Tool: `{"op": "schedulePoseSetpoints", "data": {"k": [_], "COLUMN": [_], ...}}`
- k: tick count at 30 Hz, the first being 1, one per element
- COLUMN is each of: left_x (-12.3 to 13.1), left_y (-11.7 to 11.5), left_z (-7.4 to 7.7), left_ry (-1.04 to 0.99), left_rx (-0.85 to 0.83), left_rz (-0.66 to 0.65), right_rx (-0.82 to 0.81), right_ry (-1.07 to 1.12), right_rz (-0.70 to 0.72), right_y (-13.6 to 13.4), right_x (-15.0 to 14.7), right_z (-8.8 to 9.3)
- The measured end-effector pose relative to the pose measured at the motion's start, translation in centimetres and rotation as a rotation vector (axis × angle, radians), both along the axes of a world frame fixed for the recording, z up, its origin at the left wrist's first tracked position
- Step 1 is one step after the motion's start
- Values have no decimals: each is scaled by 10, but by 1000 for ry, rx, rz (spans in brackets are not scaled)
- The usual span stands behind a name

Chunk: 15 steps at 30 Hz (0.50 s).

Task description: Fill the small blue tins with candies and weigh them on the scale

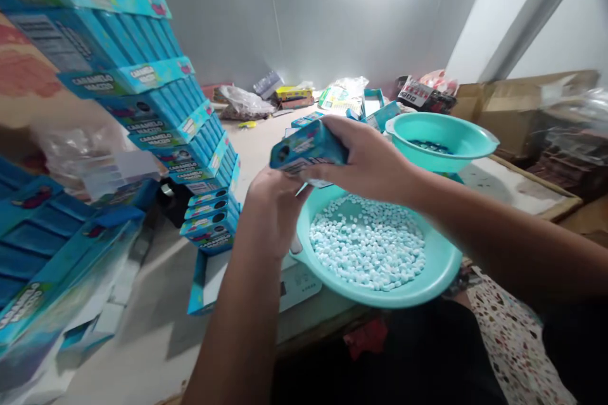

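Note:
Above a turquoise bowl (446, 269), both hands meet at a small blue candy box (304, 144), which is tilted. My right hand (368, 155) is closed around the box's right end, thumb along the near side and fingers over the top. From below, my left hand (278, 205) is closed against the box's lower left part; its fingertips are partly hidden. Many small pale blue and white candies (368, 240) lie in the bowl. A white scale (299, 285) shows partly under the bowl's left side. Left of that, several filled boxes (209, 228) stand in an open display tray (197, 291).
A tall stack of filled blue display trays (166, 120) leans at the left, with another tray (42, 234) nearer. Behind on the right stands a second turquoise bowl (441, 133) with dark contents. Plastic bags (244, 103) and cardboard boxes (517, 104) line the back and right.

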State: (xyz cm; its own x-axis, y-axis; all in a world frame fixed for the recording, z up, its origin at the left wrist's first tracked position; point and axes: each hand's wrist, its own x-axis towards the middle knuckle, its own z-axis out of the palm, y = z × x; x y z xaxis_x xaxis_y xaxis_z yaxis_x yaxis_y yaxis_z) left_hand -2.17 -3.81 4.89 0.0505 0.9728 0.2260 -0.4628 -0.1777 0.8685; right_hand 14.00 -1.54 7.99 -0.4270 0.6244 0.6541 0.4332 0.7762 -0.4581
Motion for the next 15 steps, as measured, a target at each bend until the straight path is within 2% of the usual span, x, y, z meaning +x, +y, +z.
{"op": "schedulePoseSetpoints", "data": {"k": [3,6,10,15], "left_x": [38,69,94,103], "left_y": [7,14,25,38], "left_z": [12,18,17,7], "left_ry": [-357,-459,-503,-505], "left_rx": [-285,-412,-511,-531], "left_rz": [-160,-234,-239,-295], "right_rx": [191,377,550,719], "right_ry": [-196,-449,-667,-815], "right_rz": [-202,-290,-292,-210], "right_y": [-18,-26,-26,-23], "right_x": [41,70,88,92], "right_z": [5,7,6,4]}}
